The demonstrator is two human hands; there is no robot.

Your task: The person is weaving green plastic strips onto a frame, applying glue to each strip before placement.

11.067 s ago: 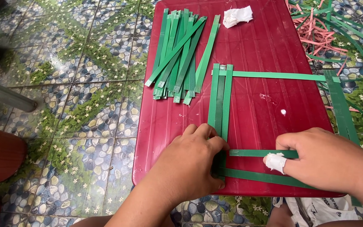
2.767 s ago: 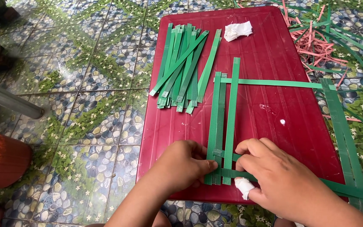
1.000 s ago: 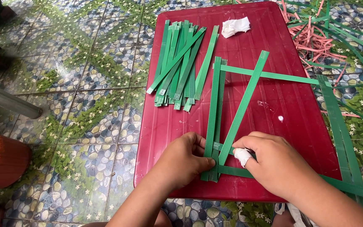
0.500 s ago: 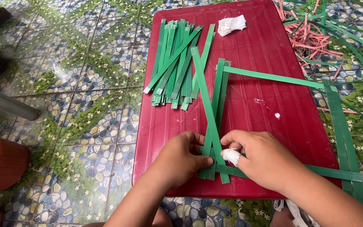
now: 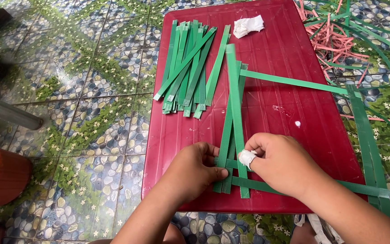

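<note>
A dark red board (image 5: pixel 290 104) lies on the tiled floor. On it, long green plastic strips (image 5: pixel 233 113) run away from me and cross sideways green strips (image 5: pixel 294 82) near the front edge. My left hand (image 5: pixel 195 169) pinches the crossing point from the left. My right hand (image 5: pixel 283 162), with a white wrap on the thumb, holds one upright strip where it crosses. A loose pile of cut green strips (image 5: pixel 187 68) lies on the board's far left part.
A crumpled white tissue (image 5: pixel 248 25) sits at the board's far edge. Pink and green strip scraps (image 5: pixel 335 38) lie on the floor at the right. An orange pot (image 5: pixel 1 174) and a grey bar (image 5: pixel 5 115) stand to the left.
The strip in my right hand swung from leaning right to leaning left, then to lying straight beside the other upright strips. Both hands stayed at the crossing.
</note>
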